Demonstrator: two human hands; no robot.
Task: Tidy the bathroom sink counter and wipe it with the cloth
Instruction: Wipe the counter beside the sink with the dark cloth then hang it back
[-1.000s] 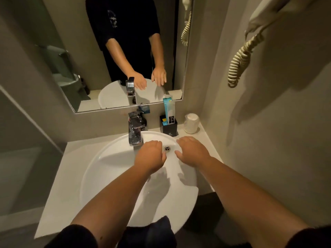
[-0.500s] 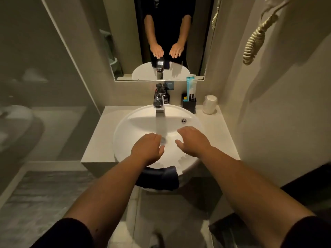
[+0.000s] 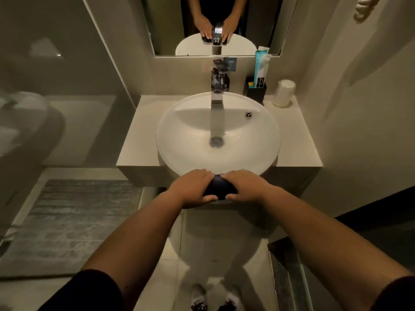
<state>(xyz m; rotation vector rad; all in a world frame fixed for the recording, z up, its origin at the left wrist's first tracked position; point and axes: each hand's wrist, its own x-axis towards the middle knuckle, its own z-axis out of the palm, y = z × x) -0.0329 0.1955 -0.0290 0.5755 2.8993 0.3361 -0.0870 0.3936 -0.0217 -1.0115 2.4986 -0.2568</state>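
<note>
A dark cloth [image 3: 219,187] hangs over the near rim of the round white sink [image 3: 184,140]. My left hand [image 3: 192,187] grips its left side and my right hand [image 3: 244,186] grips its right side, so most of the cloth is hidden. The pale counter [image 3: 139,140] surrounds the sink. At the back right stand a black holder [image 3: 257,92] with a blue and white tube [image 3: 260,66] in it and a white cup [image 3: 284,93] turned upside down.
A chrome faucet [image 3: 217,84] rises behind the sink under the mirror [image 3: 265,25]. A wall runs close along the right. A grey mat [image 3: 67,221] lies on the floor to the left. A coiled cord [image 3: 363,7] hangs at top right.
My view has pulled back and down from the sink. Both hands have left the basin and come to the near rim, closing on the dark cloth.
</note>
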